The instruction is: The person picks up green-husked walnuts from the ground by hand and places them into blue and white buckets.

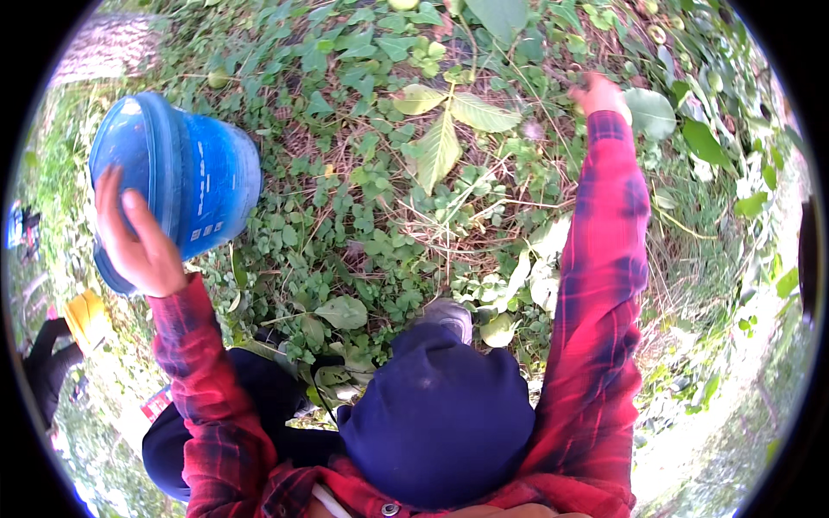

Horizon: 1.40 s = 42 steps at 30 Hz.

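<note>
The right hand (598,93) is stretched far out to the ground cover (371,242), its grip apparently drawn narrow among the stems; whether anything is pinched there I cannot tell; the left hand (142,242) keeps a wide grip, fingers long and thumb apart, against the rim of the blue bucket (211,177) at the person's left.

Uneven, springy growth beneath the bucket could let it tip or roll, especially if the left palm pushes on the rim off-centre; tangled stems might snag the right fingertips or hide what they close on; the long reach could also upset the person's balance; a shift of the shoe (451,316) might crush the pale green round fruit (498,330) just beside it.

The bucket looks like smooth, glossy plastic, a tapered round body with a thick, ridged rim and pale scuffs towards its narrower end; near the right hand lies a broad, matt oval leaf (650,113); between the hands spreads a yellowing, ribbed leaf cluster (440,142), thin and pointed, over wiry dry stalks; farther off, a tree trunk (108,47) shows rough, furrowed bark.
</note>
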Available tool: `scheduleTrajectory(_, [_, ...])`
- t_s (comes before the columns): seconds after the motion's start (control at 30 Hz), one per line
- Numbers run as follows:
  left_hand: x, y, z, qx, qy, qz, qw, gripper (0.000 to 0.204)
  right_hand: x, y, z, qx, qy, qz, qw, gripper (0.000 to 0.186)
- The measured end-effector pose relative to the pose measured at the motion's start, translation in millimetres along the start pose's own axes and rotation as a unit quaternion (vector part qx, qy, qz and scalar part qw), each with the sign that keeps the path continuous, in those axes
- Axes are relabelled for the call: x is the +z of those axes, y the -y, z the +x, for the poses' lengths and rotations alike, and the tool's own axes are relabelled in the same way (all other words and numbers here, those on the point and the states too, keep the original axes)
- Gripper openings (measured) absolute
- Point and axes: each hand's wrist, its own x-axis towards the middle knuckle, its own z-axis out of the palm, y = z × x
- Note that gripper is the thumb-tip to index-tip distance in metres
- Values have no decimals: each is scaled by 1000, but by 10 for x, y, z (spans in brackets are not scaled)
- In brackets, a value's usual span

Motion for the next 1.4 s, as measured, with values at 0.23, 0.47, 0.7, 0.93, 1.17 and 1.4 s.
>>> scheduleTrajectory(0.23, [553, -1130, -150, -140, 276, -483, 819, 29, 213, -14, -592, -57, -142, 484, 861, 51])
scheduleTrajectory(0.47, [1154, -1363, -483, -484, 438, -709, 268, 37, -391, 854, -1341, -312, -41, 578, 753, 25])
scheduleTrajectory(0.7, [821, -954, -860, -438, 550, -650, 289, 31, 277, -726, -163, 58, -123, 47, 990, 41])
scheduleTrajectory(0.93, [575, -725, -1527, -569, 576, -466, 356, 28, -164, 1109, -1265, -148, -193, 763, 599, 35])
scheduleTrajectory(1.17, [385, -893, -1332, -692, 368, -479, 396, 28, -1119, 3534, -2251, -464, -133, 671, 563, 59])
scheduleTrajectory(1.4, [340, -624, -1021, -498, 593, -466, 428, 31, -353, 1590, -1959, -227, -342, 295, 863, 45])
